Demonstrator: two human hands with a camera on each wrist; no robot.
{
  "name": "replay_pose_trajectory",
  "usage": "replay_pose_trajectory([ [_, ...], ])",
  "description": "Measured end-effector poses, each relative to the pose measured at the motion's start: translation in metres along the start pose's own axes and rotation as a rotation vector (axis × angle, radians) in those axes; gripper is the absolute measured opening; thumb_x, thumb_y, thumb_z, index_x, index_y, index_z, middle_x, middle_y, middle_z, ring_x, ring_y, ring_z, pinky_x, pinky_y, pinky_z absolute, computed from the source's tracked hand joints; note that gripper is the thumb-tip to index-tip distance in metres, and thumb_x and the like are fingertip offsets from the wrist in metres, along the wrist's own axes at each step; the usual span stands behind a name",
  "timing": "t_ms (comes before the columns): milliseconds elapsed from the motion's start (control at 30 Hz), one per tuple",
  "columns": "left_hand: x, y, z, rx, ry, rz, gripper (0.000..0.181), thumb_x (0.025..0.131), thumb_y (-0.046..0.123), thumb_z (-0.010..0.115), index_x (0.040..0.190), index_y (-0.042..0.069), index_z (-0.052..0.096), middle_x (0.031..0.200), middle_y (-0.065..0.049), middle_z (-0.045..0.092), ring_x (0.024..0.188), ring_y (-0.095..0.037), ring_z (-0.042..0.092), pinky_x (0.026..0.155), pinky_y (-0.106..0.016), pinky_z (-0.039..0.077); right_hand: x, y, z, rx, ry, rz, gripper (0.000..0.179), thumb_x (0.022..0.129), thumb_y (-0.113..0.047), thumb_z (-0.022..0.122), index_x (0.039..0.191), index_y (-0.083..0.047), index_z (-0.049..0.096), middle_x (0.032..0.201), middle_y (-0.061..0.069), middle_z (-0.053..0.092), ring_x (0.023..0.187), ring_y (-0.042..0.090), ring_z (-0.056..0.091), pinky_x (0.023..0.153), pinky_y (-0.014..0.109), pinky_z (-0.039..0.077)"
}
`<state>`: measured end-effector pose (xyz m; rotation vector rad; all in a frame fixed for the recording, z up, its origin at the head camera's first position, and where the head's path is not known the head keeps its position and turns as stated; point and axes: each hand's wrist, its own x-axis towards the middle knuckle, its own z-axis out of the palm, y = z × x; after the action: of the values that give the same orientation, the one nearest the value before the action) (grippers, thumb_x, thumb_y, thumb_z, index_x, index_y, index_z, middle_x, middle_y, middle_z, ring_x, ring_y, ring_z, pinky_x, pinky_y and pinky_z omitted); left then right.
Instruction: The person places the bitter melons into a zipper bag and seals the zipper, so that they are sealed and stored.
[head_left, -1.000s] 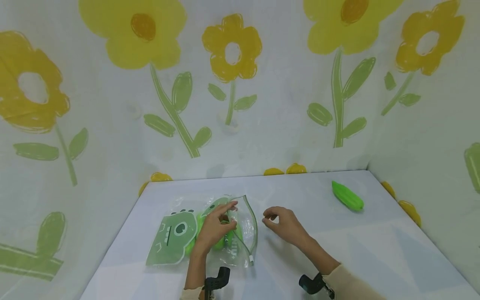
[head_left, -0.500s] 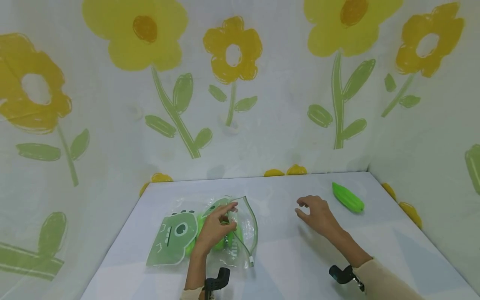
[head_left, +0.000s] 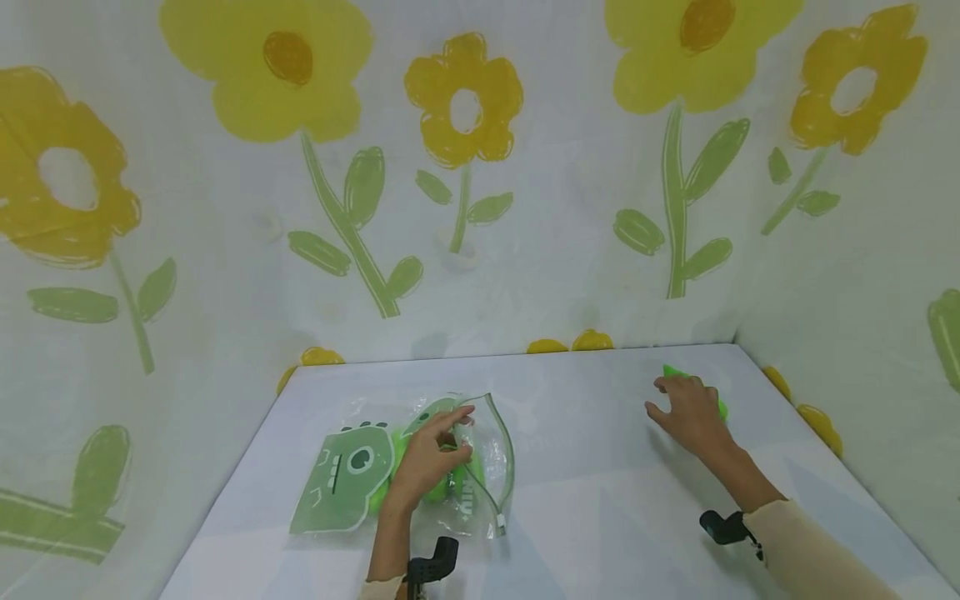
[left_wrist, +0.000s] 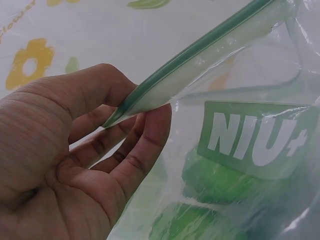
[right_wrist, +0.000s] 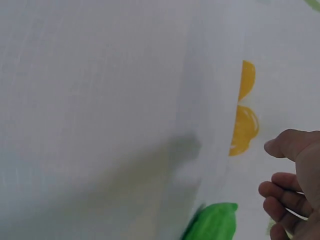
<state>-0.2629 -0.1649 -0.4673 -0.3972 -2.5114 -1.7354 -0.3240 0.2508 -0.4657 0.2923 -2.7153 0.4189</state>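
The left hand pinches the green zip edge of the clear dinosaur bag, green pieces lying inside just below its fingers. The right hand, fingers spread and loose, reaches over the green toy, holding nothing.
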Motion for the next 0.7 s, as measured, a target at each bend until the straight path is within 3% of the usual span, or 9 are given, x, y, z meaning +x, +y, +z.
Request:
replay_pose_trajectory([
  [200, 0.000, -0.002, 0.002, 0.008, 0.001, -0.010, 0.058, 0.086, 0.004, 0.072, 0.140, 0.019, 0.060, 0.123, -0.004, 0.062, 0.087, -0.019, 0.058, 0.065, -0.026, 0.049, 0.004, 0.023, -0.002, -0.034, -0.044, 0.084, 0.051, 0.089, -0.024, 0.073, 0.122, 0.012, 0.059, 0.119, 0.033, 0.058, 0.109, 0.050, 0.048, 0.080, 0.062, 0.037],
  [433, 0.002, -0.004, 0.002, 0.047, -0.011, -0.021, 0.058, 0.086, 0.007, 0.071, 0.142, 0.020, 0.059, 0.124, -0.001, 0.062, 0.089, -0.019, 0.059, 0.066, -0.027, 0.050, 0.003, 0.050, -0.003, -0.098, -0.007, 0.109, 0.060, 0.084, -0.027, 0.076, 0.123, 0.014, 0.055, 0.118, 0.036, 0.055, 0.107, 0.053, 0.045, 0.078, 0.065, 0.036],
  [700, 0.002, -0.004, 0.002, 0.058, -0.007, -0.020, 0.058, 0.086, 0.007, 0.072, 0.141, 0.020, 0.060, 0.124, -0.001, 0.062, 0.090, -0.020, 0.058, 0.066, -0.027, 0.050, -0.001, 0.066, -0.005, -0.111, -0.087, 0.180, 0.072, 0.086, -0.039, 0.073, 0.125, 0.017, 0.051, 0.122, 0.039, 0.050, 0.113, 0.058, 0.039, 0.084, 0.070, 0.032],
])
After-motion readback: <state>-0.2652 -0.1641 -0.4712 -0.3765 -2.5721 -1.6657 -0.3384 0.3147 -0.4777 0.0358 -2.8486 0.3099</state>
